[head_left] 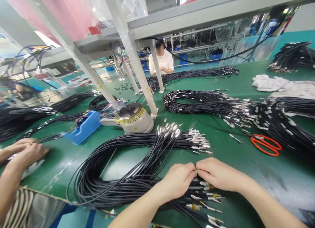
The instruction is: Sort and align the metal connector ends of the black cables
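My left hand (177, 179) and my right hand (218, 173) meet fingertip to fingertip above the near green tabletop. Both are closed in a pinch on a small pale cable end (197, 171), mostly covered by the fingers. Beneath and around them lies a big bundle of black cables (98, 192), looped in a U to the left. Its near ends, with white and yellowish tips (213, 196), spread out under my right hand. The bundle's other ends, carrying white labels or sleeves (197, 141), lie farther back.
Behind the loop stand a round tape dispenser (134, 118) and a blue tape holder (85, 126). Orange-handled scissors (265, 145) lie to the right, near more cable bundles (204, 103) and white gloves (273, 83). Shelf posts (140, 67) rise from the table. A co-worker's hands (29, 152) are at left; another person (161, 60) sits opposite.
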A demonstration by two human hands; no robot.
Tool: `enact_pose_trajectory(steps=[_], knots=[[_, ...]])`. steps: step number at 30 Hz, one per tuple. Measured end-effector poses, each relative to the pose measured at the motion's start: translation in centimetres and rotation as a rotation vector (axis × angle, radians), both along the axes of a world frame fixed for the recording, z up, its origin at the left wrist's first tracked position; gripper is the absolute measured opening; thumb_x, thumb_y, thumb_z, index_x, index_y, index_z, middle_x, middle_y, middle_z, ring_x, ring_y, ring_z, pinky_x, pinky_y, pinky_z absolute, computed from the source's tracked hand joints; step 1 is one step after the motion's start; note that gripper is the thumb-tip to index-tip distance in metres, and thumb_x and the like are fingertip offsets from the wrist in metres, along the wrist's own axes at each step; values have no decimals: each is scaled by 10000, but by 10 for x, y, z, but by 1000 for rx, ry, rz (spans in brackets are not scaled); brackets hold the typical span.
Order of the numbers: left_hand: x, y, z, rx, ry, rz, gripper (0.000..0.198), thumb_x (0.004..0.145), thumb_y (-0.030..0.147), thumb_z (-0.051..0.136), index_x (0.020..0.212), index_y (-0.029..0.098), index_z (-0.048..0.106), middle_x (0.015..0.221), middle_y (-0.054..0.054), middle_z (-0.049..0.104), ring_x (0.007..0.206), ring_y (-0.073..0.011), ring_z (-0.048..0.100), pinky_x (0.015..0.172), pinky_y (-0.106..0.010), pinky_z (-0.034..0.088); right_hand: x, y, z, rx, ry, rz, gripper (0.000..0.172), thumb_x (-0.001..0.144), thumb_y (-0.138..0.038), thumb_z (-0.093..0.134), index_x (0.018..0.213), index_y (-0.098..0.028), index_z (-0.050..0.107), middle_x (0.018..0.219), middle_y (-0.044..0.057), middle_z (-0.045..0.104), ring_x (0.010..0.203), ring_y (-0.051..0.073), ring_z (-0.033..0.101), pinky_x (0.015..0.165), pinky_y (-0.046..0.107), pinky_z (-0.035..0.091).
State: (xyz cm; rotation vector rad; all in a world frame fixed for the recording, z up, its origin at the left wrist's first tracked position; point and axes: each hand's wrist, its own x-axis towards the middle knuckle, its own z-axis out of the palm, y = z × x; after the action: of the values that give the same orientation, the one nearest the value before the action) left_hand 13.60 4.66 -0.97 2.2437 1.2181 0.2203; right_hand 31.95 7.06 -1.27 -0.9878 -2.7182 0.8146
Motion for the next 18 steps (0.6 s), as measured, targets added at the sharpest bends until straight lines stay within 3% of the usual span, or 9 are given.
enact_pose_trajectory(steps=[12, 18], knots=[[3, -1, -8, 49, 50, 48, 276, 934, 316, 279, 841, 230, 524, 757, 0, 622, 698, -174, 580, 621, -248, 374, -3, 1, 2, -27, 39, -23, 273, 899, -181, 362, 701, -173, 550, 697, 27, 603, 631, 143, 537, 593, 224, 381], [-2, 2, -4, -24, -184, 127, 220, 906, 277, 344, 789, 210, 518, 693, 28, 549, 647, -128, 506, 599, -217, 349, 8, 3, 11, -142, 55, -70, 188, 855, -201, 430, 784, -180, 602, 685, -1, 617, 629, 134, 531, 596, 218, 377]])
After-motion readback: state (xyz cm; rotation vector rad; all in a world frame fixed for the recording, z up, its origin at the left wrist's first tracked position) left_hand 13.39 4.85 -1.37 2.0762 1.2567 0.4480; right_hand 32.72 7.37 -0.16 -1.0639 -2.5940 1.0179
